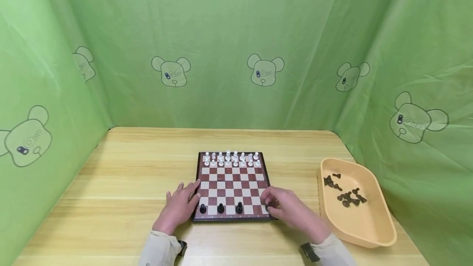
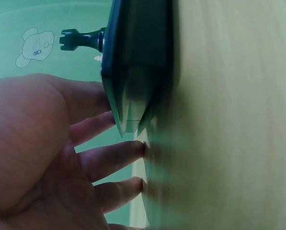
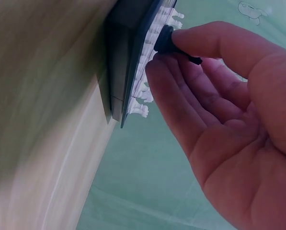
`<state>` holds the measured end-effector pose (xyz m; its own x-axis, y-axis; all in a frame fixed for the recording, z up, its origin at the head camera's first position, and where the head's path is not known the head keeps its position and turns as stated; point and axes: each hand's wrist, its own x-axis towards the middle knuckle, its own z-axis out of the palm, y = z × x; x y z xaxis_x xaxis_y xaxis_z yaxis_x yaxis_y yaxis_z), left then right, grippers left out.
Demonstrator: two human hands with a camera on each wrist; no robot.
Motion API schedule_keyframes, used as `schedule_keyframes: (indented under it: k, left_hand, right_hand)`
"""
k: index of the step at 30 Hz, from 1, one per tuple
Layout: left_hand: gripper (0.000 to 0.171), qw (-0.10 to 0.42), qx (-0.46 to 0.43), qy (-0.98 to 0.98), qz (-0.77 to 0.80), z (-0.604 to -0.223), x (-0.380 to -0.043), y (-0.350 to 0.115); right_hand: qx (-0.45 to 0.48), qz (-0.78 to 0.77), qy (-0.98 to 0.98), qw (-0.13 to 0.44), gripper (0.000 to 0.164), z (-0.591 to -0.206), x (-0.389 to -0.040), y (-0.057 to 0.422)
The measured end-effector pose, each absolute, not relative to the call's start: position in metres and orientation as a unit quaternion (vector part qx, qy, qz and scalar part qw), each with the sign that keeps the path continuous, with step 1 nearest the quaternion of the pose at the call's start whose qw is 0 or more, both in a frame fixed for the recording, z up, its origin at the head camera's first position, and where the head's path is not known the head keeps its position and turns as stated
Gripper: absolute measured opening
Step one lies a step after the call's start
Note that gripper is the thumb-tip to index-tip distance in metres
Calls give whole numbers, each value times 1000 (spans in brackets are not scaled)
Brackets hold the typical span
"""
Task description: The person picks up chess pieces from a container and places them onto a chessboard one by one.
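On the wooden table lies a brown-and-white chessboard. Two rows of white chess pieces stand along its far side. Along the near row are a black rook, a shorter-looking black piece and a taller black piece. My left hand touches the board's left edge, fingers spread, some fingertips on the table. At the near right corner, my right hand pinches a black chess piece between thumb and fingers. Its base shows in the right wrist view; the fingers hide its kind.
A pale orange tray stands on the table to the right of my right hand. Several black chess pieces lie loose in it. Green curtains with bear-head outlines enclose the table at the back and both sides.
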<state>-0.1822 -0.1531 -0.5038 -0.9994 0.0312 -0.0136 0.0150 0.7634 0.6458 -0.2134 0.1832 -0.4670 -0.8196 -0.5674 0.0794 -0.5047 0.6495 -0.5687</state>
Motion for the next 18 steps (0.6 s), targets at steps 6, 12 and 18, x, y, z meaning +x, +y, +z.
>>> schedule_keyframes:
  k: [6,12,18]
  left_hand:
    - [50,13,11,939,345,-503,-182,-152]
    - [50,15,10,938,345,-503,-182,-152]
    - [50,11,11,938,346,-503,-182,-152]
  right_hand:
    - [-306,-292,905,45,26,-472,-215,180]
    - [-305,-286,907,45,27,-474,-216,179]
    - [-289,-281,915,35,26,-476,-212,176]
